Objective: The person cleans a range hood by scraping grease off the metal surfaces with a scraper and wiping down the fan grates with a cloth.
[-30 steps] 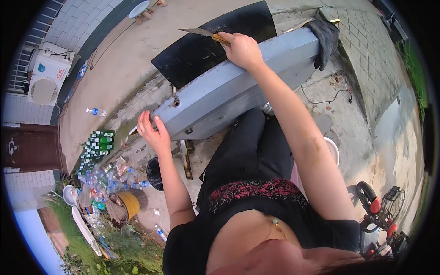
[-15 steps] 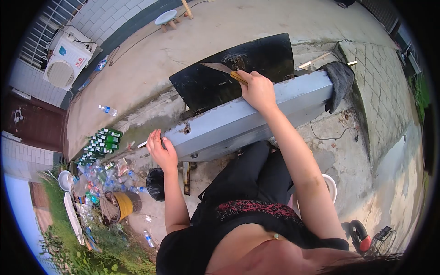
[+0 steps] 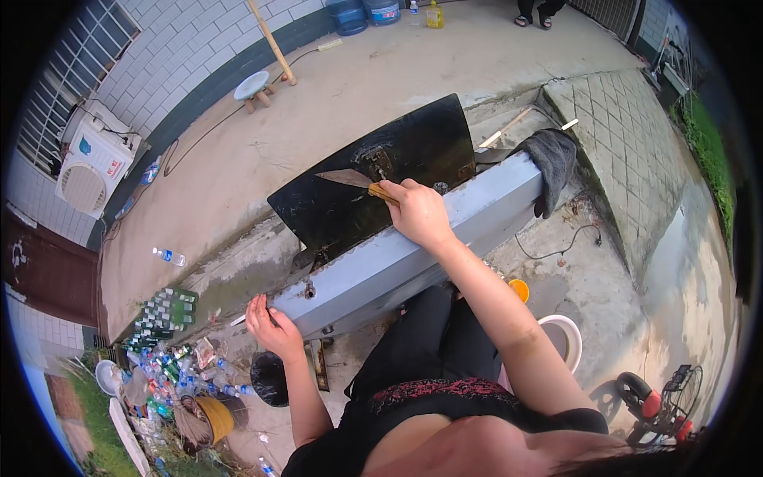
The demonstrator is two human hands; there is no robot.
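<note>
A knife with a pointed, rust-brown blade (image 3: 343, 176) and a wooden handle is in my right hand (image 3: 421, 215), whose fingers are closed round the handle. The blade points left, over a black panel (image 3: 429, 135) with a worn, dirty patch near its middle. This panel stands tilted against the far side of a long grey metal casing (image 3: 397, 254) that looks like part of a range hood. My left hand (image 3: 274, 327) rests at the casing's left end, fingers stretched and thumb apart. A small rusty hole (image 3: 310, 291) shows near that hand. A dark grey cloth (image 3: 548, 163) hangs over the right end.
Green bottles (image 3: 163, 314) and a heap of plastic bottles (image 3: 191, 370) lie at left, near a yellow bucket (image 3: 214, 420). A white basin (image 3: 564, 338) is by my right side. A small stool (image 3: 253, 86) stands beyond; a person's feet (image 3: 532, 21) show at the back.
The view has shifted, so the casing and both hands appear lower and farther left. The person's feet at the back show more fully. My right hand still grips the knife.
</note>
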